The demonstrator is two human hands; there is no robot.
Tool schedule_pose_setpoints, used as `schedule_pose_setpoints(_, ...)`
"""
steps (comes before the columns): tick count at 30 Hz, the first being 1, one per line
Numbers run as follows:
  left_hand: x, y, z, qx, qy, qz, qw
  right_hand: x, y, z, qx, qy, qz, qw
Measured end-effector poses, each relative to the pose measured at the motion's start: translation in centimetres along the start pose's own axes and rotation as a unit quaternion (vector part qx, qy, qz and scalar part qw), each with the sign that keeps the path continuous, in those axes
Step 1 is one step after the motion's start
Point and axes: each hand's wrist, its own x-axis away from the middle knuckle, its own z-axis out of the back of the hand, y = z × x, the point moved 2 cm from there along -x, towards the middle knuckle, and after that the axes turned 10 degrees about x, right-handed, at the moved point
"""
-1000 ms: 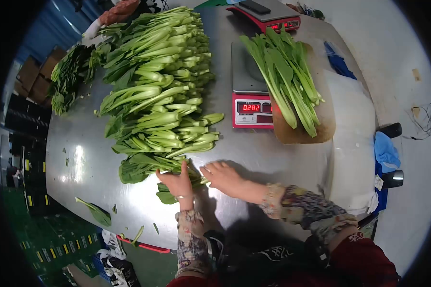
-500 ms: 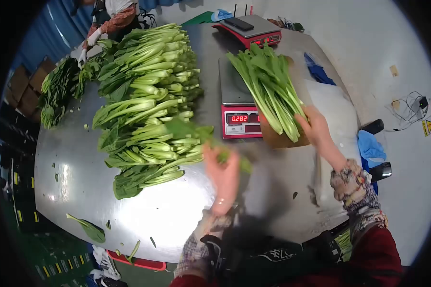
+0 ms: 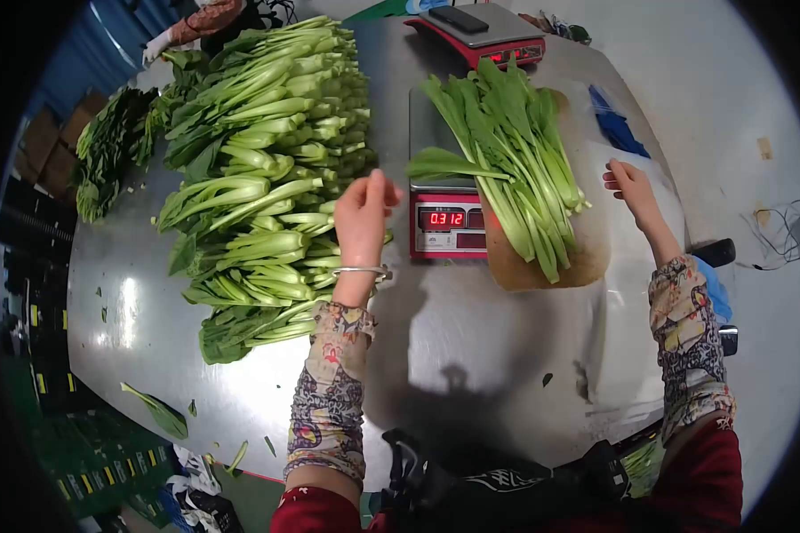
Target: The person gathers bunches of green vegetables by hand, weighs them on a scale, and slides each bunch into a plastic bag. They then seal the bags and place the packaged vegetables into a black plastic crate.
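A bunch of leafy green stalks (image 3: 529, 191) lies on a brown board (image 3: 587, 266) over a red weighing scale (image 3: 422, 240). The scale's display reads 0.312. One separate leafy stalk (image 3: 449, 163) rests crosswise on the bunch, its leaf pointing left. My left hand (image 3: 362, 216), a bangle at its wrist, is beside the right edge of a large pile of similar greens (image 3: 267, 178); its fingers are loosely bent, and nothing shows in them. To the right of the bunch, my right hand (image 3: 629, 186) is apart from it, empty, with fingers spread.
A second red scale (image 3: 484, 40) with a black phone (image 3: 458, 18) on it stands behind. Darker greens (image 3: 107, 155) lie at far left, near another person's gloved hand (image 3: 157, 46). Blue cloth (image 3: 615, 120) lies at right; loose leaves (image 3: 158, 410) dot the metal table (image 3: 471, 355).
A stalk from my left hand now lies across the bunch, and the reading rose from 0.282 to 0.312. My right hand let go and moved right; my left moved up toward the pile.
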Motion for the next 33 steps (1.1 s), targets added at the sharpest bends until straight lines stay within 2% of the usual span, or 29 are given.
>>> schedule_pose_setpoints(2,0.1,-0.5,-1.0,-0.026,-0.079,0.097,0.992,-1.0,-0.3,-0.7,0.003,-0.03,0.0,1.0)
schedule_pose_setpoints(3,0.4,-1.4,-2.2,-0.008,-0.102,0.113,0.988,-1.7,-0.5,-1.1,-0.008,-0.054,0.003,0.999)
schedule_pose_setpoints(6,0.1,-3.1,-5.1,-0.064,-0.139,0.117,0.981,-3.0,-1.4,-2.3,-0.046,-0.105,0.009,0.993)
schedule_pose_setpoints(9,0.0,-3.5,-8.5,-0.072,-0.059,-0.035,0.995,-2.6,-2.6,-3.0,-0.064,-0.119,0.023,0.991)
schedule_pose_setpoints(10,0.5,-1.4,-9.3,-0.117,-0.055,-0.039,0.991,-1.8,-2.6,-2.9,-0.061,-0.124,0.04,0.99)
schedule_pose_setpoints(11,0.0,-2.3,-10.1,-0.061,-0.046,-0.107,0.991,-1.0,-2.7,-3.3,-0.06,-0.136,0.06,0.987)
schedule_pose_setpoints(12,0.0,-2.6,-10.6,-0.122,-0.013,-0.16,0.979,0.2,-2.5,-3.9,-0.093,-0.142,0.048,0.984)
schedule_pose_setpoints(14,1.4,-1.3,-9.3,-0.227,-0.073,-0.178,0.955,3.6,-1.3,-5.2,-0.157,-0.171,0.039,0.972)
schedule_pose_setpoints(15,2.6,-1.0,-8.1,-0.248,-0.107,-0.223,0.937,6.2,-0.5,-5.7,-0.185,-0.188,0.042,0.964)
schedule_pose_setpoints(16,4.1,-0.8,-7.2,-0.265,-0.146,-0.266,0.915,9.8,-0.9,-6.8,-0.232,-0.195,0.012,0.953)
schedule_pose_setpoints(17,6.2,0.0,-6.4,-0.352,-0.194,-0.231,0.886,13.9,-1.6,-7.6,-0.275,-0.199,-0.019,0.94)
schedule_pose_setpoints(18,8.6,0.8,-5.3,-0.431,-0.242,-0.194,0.847,17.4,-0.8,-8.9,-0.334,-0.22,-0.128,0.907)
schedule_pose_setpoints(19,10.8,0.3,-4.1,-0.438,-0.254,-0.199,0.839,22.2,-1.3,-9.9,-0.35,-0.211,-0.111,0.906)
schedule_pose_setpoints(20,12.8,-0.8,-2.6,-0.446,-0.264,-0.205,0.83,25.5,-0.9,-11.0,-0.366,-0.224,-0.154,0.89)
schedule_pose_setpoints(21,14.3,-2.1,-1.1,-0.455,-0.297,-0.167,0.823,29.1,0.2,-12.3,-0.41,-0.26,-0.172,0.857)
schedule_pose_setpoints(22,15.7,-3.8,0.6,-0.462,-0.329,-0.128,0.814,31.8,-0.4,-13.2,-0.397,-0.265,-0.237,0.846)
schedule_pose_setpoints(23,17.0,-6.0,2.6,-0.401,-0.32,-0.148,0.846,34.1,-0.9,-13.9,-0.382,-0.27,-0.301,0.831)
schedule_pose_setpoints(24,17.9,-7.3,4.3,-0.336,-0.31,-0.168,0.873,35.7,0.1,-14.6,-0.403,-0.282,-0.293,0.82)
schedule_pose_setpoints(26,18.2,-6.5,7.5,-0.277,-0.145,-0.003,0.95,38.1,2.1,-15.8,-0.443,-0.299,-0.278,0.798)
schedule_pose_setpoints(27,17.7,-5.8,9.0,-0.268,0.019,-0.037,0.963,38.4,1.8,-15.6,-0.436,-0.277,-0.278,0.81)
schedule_pose_setpoints(28,17.6,-5.4,11.0,-0.294,0.182,0.042,0.937,38.1,1.9,-15.4,-0.402,-0.307,-0.249,0.826)
schedule_pose_setpoints(29,16.3,-6.7,14.5,-0.289,0.241,0.066,0.924,37.3,2.4,-15.1,-0.366,-0.335,-0.224,0.839)
schedule_pose_setpoints(30,15.2,-7.2,16.7,-0.389,0.307,0.079,0.865,36.9,2.6,-14.8,-0.331,-0.361,-0.203,0.848)
schedule_pose_setpoints(31,14.0,-9.4,19.8,-0.272,0.302,0.158,0.9,36.3,2.0,-13.8,-0.267,-0.387,-0.195,0.861)
schedule_pose_setpoints(32,14.0,-7.9,18.9,-0.208,0.315,0.177,0.909,35.7,1.6,-12.8,-0.203,-0.412,-0.185,0.869)
schedule_pose_setpoints(33,12.8,-8.5,19.8,-0.29,0.316,0.146,0.891,35.3,1.6,-12.1,-0.132,-0.38,-0.147,0.904)
